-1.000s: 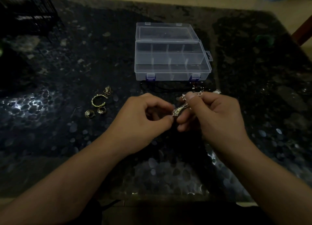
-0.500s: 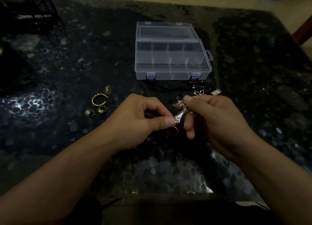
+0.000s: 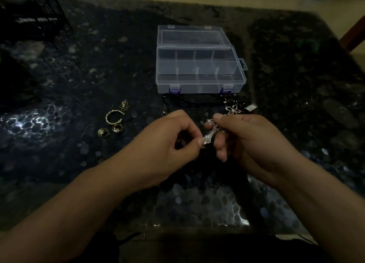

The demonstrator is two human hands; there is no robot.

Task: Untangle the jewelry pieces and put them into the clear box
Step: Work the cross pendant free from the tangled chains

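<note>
A silver cross pendant (image 3: 211, 134) hangs between my two hands above the dark table. My left hand (image 3: 167, 140) pinches its lower end with thumb and forefinger. My right hand (image 3: 243, 138) pinches its upper part, other fingers curled beneath. Just beyond my right hand a silver flower pendant (image 3: 233, 109) lies on a dark cord. The clear box (image 3: 199, 65) stands open behind it, its compartments bare. Left of my hands lie a gold twisted bangle (image 3: 114, 116), two gold rings (image 3: 110, 130) and a small gold chain cluster (image 3: 124, 105).
The table top (image 3: 79, 75) is dark, glossy and pebble-patterned. A black wire rack (image 3: 33, 16) stands at the far left corner. A small silver tag (image 3: 250, 107) lies right of the flower pendant. A wooden chair edge (image 3: 353, 35) shows at far right.
Both hands have sunk slightly toward me with the cross pendant. The flower pendant, earlier mostly behind my right fingers, is now in plain sight on the table.
</note>
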